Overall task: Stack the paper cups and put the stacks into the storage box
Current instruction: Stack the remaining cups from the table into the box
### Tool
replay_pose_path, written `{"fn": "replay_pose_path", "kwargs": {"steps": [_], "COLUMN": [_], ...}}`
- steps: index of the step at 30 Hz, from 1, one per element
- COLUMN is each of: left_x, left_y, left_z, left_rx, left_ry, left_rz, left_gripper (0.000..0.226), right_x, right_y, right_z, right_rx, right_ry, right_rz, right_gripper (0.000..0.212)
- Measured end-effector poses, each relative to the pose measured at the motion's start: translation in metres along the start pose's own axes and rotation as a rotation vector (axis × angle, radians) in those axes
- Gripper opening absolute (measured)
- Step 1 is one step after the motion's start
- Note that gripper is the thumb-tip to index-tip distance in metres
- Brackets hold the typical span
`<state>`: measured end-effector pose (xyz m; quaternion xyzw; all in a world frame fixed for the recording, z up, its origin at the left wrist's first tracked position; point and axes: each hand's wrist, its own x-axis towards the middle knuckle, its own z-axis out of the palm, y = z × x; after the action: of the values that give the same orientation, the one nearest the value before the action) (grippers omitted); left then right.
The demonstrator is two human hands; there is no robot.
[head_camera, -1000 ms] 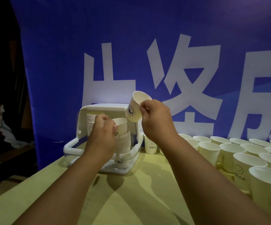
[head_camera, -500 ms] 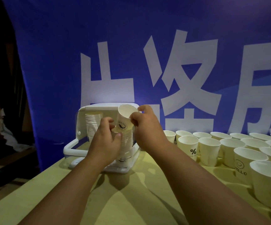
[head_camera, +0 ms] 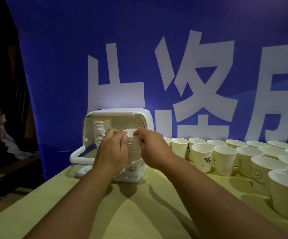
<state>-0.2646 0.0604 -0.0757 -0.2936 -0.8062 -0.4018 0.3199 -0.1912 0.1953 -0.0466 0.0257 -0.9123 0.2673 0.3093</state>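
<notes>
White cups point(head_camera: 224, 159) crowd the table point(head_camera: 139, 213) beside the box point(head_camera: 140, 115).

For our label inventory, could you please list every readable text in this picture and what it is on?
"%" and "NICE D", rest turned away: paper cup.
"ELLO" under a smiley, first letter hidden: nearer cup.
Large white Chinese characters, partly hidden, unsure: blue banner.
Print low on stack of cups: unreadable.
</notes>
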Motion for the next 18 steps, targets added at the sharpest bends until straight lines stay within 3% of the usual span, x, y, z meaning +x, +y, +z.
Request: {"fn": "replay_pose_path", "kwargs": {"steps": [4,11,16,18], "left_x": [-0.001,-0.006,-0.013,-0.02], "left_y": [0.001,0.013,0.044,0.063], "left_z": [0.002,0.002,0.004,0.019], "left_rx": [0.033,0.084,0.113,0.003], "left_ry": [-0.017,-0.038,0.251,0.224], "left_rz": [-0.043,-0.079,0.217,0.279], "left_gripper": [0.039,0.043,0.026,0.022], "right_x": [-0.002,-0.006,-0.009,-0.01], "right_y": [0.008,0.03,0.063,0.074], "right_z": [0.007,0.008,0.0,-0.003], "right_rx": [-0.036,0.073,-0.059,-0.103], "right_ry": [-0.057,0.103,0.181,0.134], "right_rz": [-0.002,0.085,0.291,0.351], "right_gripper": [0.06,0.048,0.042,0.051]}}
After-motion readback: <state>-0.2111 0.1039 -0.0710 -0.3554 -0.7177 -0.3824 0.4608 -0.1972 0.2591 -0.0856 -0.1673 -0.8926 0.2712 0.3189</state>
